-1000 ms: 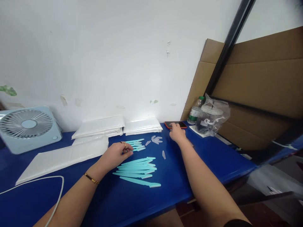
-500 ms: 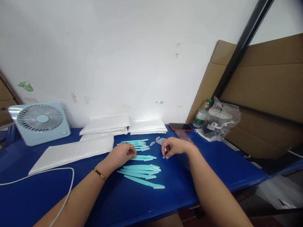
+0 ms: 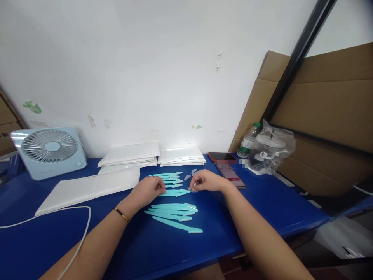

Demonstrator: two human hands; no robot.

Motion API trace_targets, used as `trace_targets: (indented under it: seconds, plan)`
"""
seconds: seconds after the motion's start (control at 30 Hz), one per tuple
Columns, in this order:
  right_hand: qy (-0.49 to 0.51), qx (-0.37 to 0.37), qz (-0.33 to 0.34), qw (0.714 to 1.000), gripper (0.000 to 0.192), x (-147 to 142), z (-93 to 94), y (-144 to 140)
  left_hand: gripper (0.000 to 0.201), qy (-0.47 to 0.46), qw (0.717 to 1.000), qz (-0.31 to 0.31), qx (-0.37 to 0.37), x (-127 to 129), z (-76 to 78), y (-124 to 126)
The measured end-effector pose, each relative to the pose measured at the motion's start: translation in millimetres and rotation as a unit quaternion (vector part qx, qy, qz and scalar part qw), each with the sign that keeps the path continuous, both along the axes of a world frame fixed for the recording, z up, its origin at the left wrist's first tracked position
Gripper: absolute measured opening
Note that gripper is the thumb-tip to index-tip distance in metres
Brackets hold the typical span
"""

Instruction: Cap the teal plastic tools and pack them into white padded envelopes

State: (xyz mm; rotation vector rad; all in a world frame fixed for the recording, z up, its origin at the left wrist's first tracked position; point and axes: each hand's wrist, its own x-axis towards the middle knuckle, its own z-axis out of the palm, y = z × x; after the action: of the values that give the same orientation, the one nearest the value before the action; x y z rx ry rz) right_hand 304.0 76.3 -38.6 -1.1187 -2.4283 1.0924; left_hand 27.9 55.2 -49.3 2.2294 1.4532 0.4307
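Observation:
My left hand point(image 3: 150, 188) is closed, pinching the handle end of a turquoise eyebrow razor point(image 3: 182, 191); another razor lies right beside it. At that razor's blade end, my right hand point(image 3: 203, 181) pinches a small clear blade cover point(image 3: 190, 189). The cover meets the tip, but I cannot tell whether it is on the blade. Several turquoise razors point(image 3: 171, 212) lie in a loose fan nearer me, and more razors point(image 3: 171, 175) lie beyond my left hand. Loose clear covers point(image 3: 188, 177) are scattered just past my right hand, partly hidden by it.
White padded mailers point(image 3: 129, 153) are stacked against the wall, with one mailer point(image 3: 90, 188) flat at left. A blue fan point(image 3: 52, 151) stands far left, near a white cable point(image 3: 87, 221). Two phones point(image 3: 231, 175), a bottle point(image 3: 248, 140) and a bagged tub point(image 3: 269, 149) are at right.
My right hand has moved left with the clear cover, up to the tip of the razor in my left hand. The lower phone's screen is now uncovered. My left hand has barely shifted.

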Motion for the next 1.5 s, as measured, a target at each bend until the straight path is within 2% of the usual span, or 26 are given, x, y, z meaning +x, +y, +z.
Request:
trace_targets:
  seconds: [0.23,0.4,0.5,0.6,0.7,0.8,0.87,0.97,1.07,1.17,1.27,1.37,1.43,1.5]
  plan:
    - [-0.005,0.007,-0.002,1.000,0.022,-4.2,0.5,-1.1,0.016,0.006,1.000,-0.006,0.028,0.2,-0.6,2.1]
    - [0.008,0.070,-0.019,0.997,0.021,-17.9,-6.1,-2.4,0.016,0.015,0.998,-0.002,0.055,2.6,2.7,0.1]
    - [0.026,0.111,-0.053,0.992,0.019,-24.4,-10.8,0.3,0.015,0.022,0.997,0.013,0.071,3.0,5.8,-0.9]
    - [0.021,0.209,-0.112,0.971,0.017,-22.9,-11.3,6.2,0.017,0.022,0.994,0.027,0.099,3.3,9.2,-3.2]
    - [-0.016,0.300,-0.112,0.947,0.019,-17.1,-10.4,12.0,0.026,0.018,0.994,-0.011,0.105,3.5,11.4,-6.4]
    - [-0.082,0.323,-0.060,0.941,0.019,-17.1,-11.4,14.0,0.024,0.046,0.993,-0.078,0.080,4.0,11.4,-7.9]
    - [-0.136,0.325,-0.058,0.934,0.019,-21.7,-12.7,13.2,0.016,0.069,0.989,-0.105,0.079,5.2,10.5,-7.7]
    - [-0.211,0.328,-0.103,0.915,0.019,-29.9,-14.4,10.8,0.015,0.095,0.985,-0.108,0.100,8.5,9.1,-7.1]
    - [-0.194,0.330,-0.128,0.915,0.032,-31.8,-15.3,9.7,0.016,0.115,0.980,-0.096,0.128,11.9,8.9,-7.9]
    - [-0.065,0.292,-0.147,0.943,0.034,-26.3,-13.6,10.3,0.015,0.090,0.982,-0.073,0.146,13.5,12.2,-10.7]
    - [0.149,0.160,-0.194,0.956,0.021,-20.0,-7.6,9.8,0.017,-0.021,0.991,-0.025,0.130,12.5,17.4,-13.9]
    - [0.316,0.023,-0.204,0.927,0.025,-19.9,0.5,4.9,0.020,-0.147,0.988,-0.003,0.055,10.2,19.4,-15.5]
    - [0.361,-0.021,-0.207,0.909,0.027,-23.7,4.4,-0.1,0.021,-0.189,0.982,-0.005,0.025,8.8,17.3,-15.1]
    - [0.384,-0.041,-0.215,0.897,0.026,-28.8,5.8,-5.0,0.022,-0.200,0.979,-0.003,0.029,7.7,13.7,-14.1]
